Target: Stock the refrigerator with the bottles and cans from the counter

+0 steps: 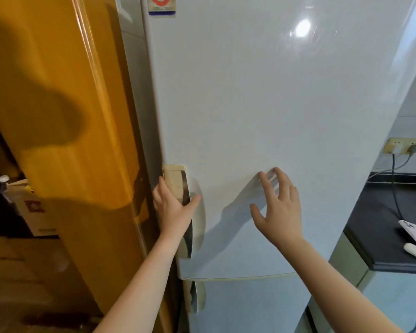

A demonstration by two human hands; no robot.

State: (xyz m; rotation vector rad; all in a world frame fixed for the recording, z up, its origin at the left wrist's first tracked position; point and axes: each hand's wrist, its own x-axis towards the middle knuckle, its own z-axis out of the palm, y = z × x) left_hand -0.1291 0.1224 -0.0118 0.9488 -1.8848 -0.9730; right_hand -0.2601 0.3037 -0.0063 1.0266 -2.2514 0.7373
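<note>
refrigerator (262, 104) door closed. left hand (172, 210), 7 o'clock, grip clamped on door handle (175, 181). right hand (277, 210), 5 o'clock, grip apart, fingers spread by door face. desk (375, 224), 4 o'clock; no bottles or cans in view. stocking seemingly not begun.

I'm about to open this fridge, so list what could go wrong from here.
1. The left hand grips the door handle right beside the yellow wooden panel; knuckles may scrape it on the pull.
2. The right hand is spread at the upper door; pressing there would fight the pull.
3. With its handle on the left edge, the door likely swings toward the counter holding the phone and cable.
</note>
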